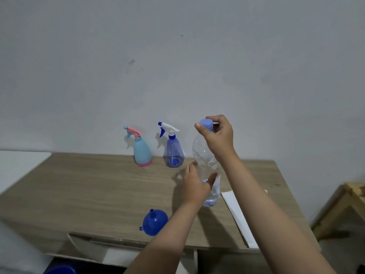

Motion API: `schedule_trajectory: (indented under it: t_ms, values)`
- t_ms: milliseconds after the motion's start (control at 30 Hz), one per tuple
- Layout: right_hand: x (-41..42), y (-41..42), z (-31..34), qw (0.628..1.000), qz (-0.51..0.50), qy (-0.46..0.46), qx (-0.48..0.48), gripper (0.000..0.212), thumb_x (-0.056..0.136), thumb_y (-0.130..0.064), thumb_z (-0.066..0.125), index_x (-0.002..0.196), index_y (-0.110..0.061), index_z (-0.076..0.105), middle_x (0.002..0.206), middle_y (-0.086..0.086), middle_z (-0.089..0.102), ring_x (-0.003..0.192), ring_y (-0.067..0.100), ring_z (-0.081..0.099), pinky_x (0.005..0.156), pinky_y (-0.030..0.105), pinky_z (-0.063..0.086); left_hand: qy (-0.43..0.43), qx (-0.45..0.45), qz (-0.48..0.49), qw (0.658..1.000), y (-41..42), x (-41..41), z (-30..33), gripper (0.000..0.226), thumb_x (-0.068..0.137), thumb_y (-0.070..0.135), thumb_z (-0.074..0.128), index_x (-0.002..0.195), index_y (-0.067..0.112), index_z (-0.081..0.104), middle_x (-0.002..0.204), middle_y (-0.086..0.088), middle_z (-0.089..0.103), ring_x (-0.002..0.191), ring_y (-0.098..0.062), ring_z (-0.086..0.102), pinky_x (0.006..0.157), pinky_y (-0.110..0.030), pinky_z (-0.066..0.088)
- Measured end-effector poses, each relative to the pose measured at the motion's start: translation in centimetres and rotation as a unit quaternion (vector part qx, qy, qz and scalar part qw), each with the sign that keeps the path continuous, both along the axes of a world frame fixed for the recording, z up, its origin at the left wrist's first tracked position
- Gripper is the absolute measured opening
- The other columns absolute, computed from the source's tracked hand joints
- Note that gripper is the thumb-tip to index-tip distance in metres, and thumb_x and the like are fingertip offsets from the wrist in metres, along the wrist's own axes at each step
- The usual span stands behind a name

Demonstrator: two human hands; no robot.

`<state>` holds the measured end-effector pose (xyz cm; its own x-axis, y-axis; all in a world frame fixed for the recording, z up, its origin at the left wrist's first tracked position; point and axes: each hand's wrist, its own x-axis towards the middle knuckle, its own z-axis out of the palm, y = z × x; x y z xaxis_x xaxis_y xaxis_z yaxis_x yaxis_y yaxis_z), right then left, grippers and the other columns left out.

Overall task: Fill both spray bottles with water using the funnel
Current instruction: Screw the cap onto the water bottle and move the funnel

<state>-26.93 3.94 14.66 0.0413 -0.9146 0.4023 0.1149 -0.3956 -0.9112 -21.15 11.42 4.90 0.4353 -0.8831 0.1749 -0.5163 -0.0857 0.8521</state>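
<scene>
My right hand (219, 138) pinches the blue cap (206, 124) of a clear water bottle (205, 159), thumb on one side, fingers curled over the other. My left hand (195, 184) wraps the bottle's lower half, holding it upright just above the desk (88, 186), right of the middle. Against the desk's back edge by the wall stand the light blue and pink spray bottle (141, 150) and, just beside it, the translucent blue spray bottle (173, 150). The blue funnel (155, 224) lies mouth down near the front edge. A white paper (235, 212) lies toward the right edge.
</scene>
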Motion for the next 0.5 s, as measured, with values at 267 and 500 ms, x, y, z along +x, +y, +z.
schedule_trajectory:
  t_ms: [267, 500]
  values:
    - [-0.36, -0.63, -0.50, 0.998, 0.009, 0.035, -0.043, 0.008, 0.087, -0.020, 0.067, 0.094, -0.021, 0.064, 0.104, 0.004, 0.066, 0.092, 0.018, 0.061, 0.085, 0.034, 0.051, -0.015, 0.013, 0.011, 1.000, -0.09, 0.02, 0.13, 0.084, 0.075, 0.055, 0.068, 0.140, 0.016, 0.033, 0.143, 0.003, 0.038, 0.127, -0.015, 0.044, 0.088, -0.024, 0.043]
    - [0.17, -0.70, 0.09, 0.999, -0.034, -0.017, 0.004, 0.038, 0.064, -0.020, 0.087, 0.083, -0.017, 0.054, 0.086, -0.002, 0.061, 0.074, 0.010, 0.057, 0.071, 0.025, 0.050, -0.011, 0.010, 0.006, 1.000, -0.53, -0.05, 0.05, 0.080, 0.075, 0.052, 0.071, 0.137, 0.014, 0.037, 0.139, -0.001, 0.042, 0.125, -0.018, 0.047, 0.092, -0.027, 0.044]
